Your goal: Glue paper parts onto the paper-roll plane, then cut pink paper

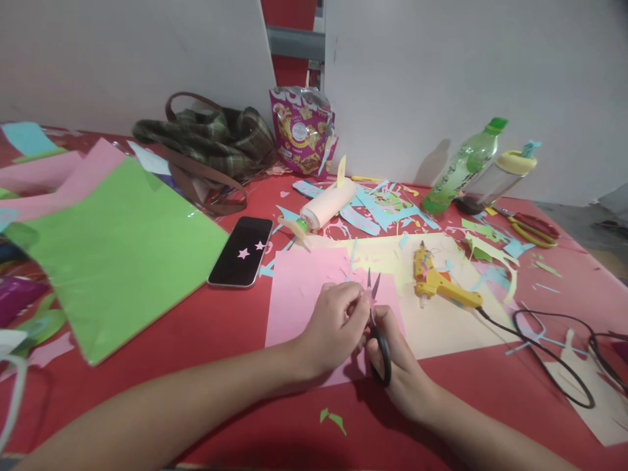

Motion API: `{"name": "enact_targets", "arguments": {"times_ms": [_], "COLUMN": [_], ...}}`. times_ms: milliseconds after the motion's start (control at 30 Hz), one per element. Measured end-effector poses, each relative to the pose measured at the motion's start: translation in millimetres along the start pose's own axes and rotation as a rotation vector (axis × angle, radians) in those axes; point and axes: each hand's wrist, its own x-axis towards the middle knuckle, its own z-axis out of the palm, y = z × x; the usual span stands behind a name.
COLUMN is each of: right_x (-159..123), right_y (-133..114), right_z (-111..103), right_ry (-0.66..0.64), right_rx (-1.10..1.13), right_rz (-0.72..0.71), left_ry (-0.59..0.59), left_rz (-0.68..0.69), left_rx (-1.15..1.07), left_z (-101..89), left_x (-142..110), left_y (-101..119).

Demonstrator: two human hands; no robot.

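Note:
My right hand (400, 366) is closed around the black handles of a pair of scissors (381, 356), whose blades point away from me and stand slightly apart. Against the blades, my left hand (338, 324) pinches a small pink paper piece (371, 299), mostly hidden by the fingers. Both hands are above a pink paper sheet (289, 301), which overlaps a pale yellow sheet (441, 333). Two cut pink stars (244, 253) lie on a black phone (241, 252) to the left of the hands.
A yellow glue gun (444, 286) with a black cord lies at right. Behind are a wrapped paper roll (328, 204), a green bottle (464, 167), a clear cup (500, 180), red-yellow scissors (532, 229), a snack bag (301, 131) and a plaid bag (210, 137). Green paper (122, 255) lies left.

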Motion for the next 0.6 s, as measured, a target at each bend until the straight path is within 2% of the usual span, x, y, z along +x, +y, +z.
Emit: {"name": "enact_targets", "arguments": {"times_ms": [167,300,467,600], "right_x": [2.1,7.4,16.8,20.9], "right_y": [1.6,0.7,-5.3,-7.6], "right_z": [2.3,-1.5,-16.0,-24.2], "right_ry": [0.019,0.109,0.256,0.287], "right_rx": [0.159,0.269,0.416,0.476], "right_rz": [0.058,0.105,-0.024,-0.01], "left_ry": [0.002,-0.033,-0.161,-0.234], "left_rz": [-0.01,-0.043,-0.06,-0.034], "left_rx": [-0.047,-0.141,-0.192,-0.152], "left_z": [-1.5,-3.0,-2.1,0.5], "left_x": [1.3,1.8,3.5,4.2], "left_y": [-0.7,-1.0,-6.1,-10.8]}}
